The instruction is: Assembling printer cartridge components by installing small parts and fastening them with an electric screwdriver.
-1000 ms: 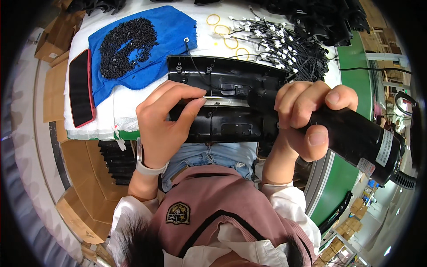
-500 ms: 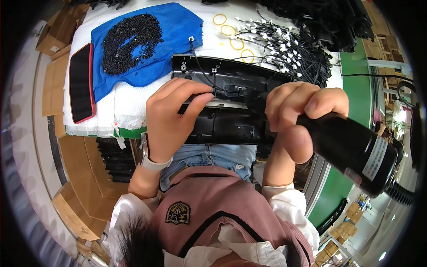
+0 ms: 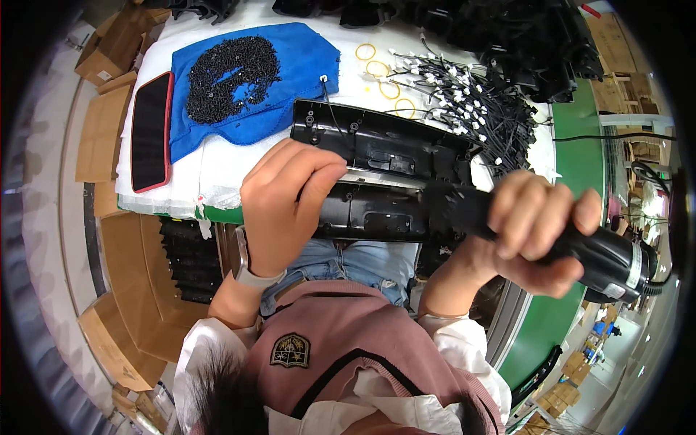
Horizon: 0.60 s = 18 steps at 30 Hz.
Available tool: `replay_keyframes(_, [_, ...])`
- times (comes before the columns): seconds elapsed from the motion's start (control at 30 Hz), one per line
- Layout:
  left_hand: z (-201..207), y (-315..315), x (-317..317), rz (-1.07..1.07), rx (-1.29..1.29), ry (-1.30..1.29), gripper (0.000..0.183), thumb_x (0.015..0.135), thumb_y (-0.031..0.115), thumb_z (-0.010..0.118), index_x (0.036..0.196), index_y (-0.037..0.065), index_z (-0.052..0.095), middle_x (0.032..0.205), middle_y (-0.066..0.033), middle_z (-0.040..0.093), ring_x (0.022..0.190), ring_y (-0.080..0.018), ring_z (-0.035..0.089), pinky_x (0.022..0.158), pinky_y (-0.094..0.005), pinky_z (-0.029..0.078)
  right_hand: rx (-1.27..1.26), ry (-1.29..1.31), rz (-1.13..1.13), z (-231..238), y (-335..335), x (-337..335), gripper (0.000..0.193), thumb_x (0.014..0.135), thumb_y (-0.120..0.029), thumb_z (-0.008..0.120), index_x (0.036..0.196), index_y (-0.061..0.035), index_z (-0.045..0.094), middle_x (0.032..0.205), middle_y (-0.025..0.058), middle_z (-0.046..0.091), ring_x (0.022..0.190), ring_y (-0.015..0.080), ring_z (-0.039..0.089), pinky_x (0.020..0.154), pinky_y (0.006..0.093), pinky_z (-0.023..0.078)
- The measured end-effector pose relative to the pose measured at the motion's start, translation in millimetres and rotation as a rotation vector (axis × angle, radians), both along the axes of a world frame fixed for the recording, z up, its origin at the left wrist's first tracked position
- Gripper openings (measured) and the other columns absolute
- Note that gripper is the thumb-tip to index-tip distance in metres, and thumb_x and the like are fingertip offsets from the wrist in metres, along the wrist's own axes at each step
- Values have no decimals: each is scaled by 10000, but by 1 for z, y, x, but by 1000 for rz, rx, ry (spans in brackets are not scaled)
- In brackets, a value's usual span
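Note:
A long black plastic housing (image 3: 424, 163) with a light metal strip (image 3: 384, 179) along its middle lies at the table's front edge. My left hand (image 3: 279, 199) is over its left part, thumb and forefinger pinched together beside the strip. What they hold, if anything, is hidden. My right hand (image 3: 533, 225), slightly blurred, grips a corded black electric screwdriver (image 3: 605, 257) with fingers wrapped round its body. Its nose points left over the housing's right end. A thin black cable (image 3: 332, 109) with a white connector (image 3: 323, 78) runs from the blue cloth (image 3: 312, 54) onto the housing.
Many small black screws (image 3: 225, 69) are heaped on the cloth. A red-edged phone (image 3: 151, 134) lies at left. Yellow rubber bands (image 3: 377, 69) and a pile of cables with white connectors (image 3: 471, 98) lie behind the housing. Black parts (image 3: 522, 43) fill the back right; cardboard boxes (image 3: 123, 341) stand at left.
My right hand has moved right with the screwdriver, drawing it back from the housing's middle. My left hand stays pinched by the strip. The whole view has shifted slightly.

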<state>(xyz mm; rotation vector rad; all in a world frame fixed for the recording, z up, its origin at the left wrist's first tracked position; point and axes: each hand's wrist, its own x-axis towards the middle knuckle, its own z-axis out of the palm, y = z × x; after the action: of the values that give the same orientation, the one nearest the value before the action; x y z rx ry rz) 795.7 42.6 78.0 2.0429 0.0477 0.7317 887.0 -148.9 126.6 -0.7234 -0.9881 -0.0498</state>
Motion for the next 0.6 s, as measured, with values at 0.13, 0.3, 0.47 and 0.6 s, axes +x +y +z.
replay_keyframes(0.13, [11,-10,-13,-248,-87,92,44,766,46,654,765,10,628,730,-91,616,669,-258,587,603,-319,462,263,48,126,12,-13,-12,331,858,-215,655,1056,-56,443,629,14,561,434,95,544,438,237,472])
replay_keyframes(0.3, [11,-18,-16,-505,-244,163,111,704,20,701,805,13,658,757,-73,641,674,-212,589,613,-292,467,307,-6,154,8,-15,-16,341,878,-242,635,1071,-63,418,652,26,568,442,103,545,431,239,467])
replay_keyframes(0.47, [9,-22,-13,-524,-224,149,86,689,4,701,765,0,662,741,-78,644,661,-216,596,606,-294,470,251,-23,142,2,-21,-16,369,882,-281,632,1083,-75,402,660,19,566,453,102,544,435,246,463])
replay_keyframes(0.6, [14,-28,-12,-538,-210,168,92,668,-15,702,750,-11,662,728,-85,646,661,-218,602,597,-293,473,247,-21,170,2,-28,-20,357,875,-268,640,1070,-87,402,661,17,562,463,116,549,441,251,457])
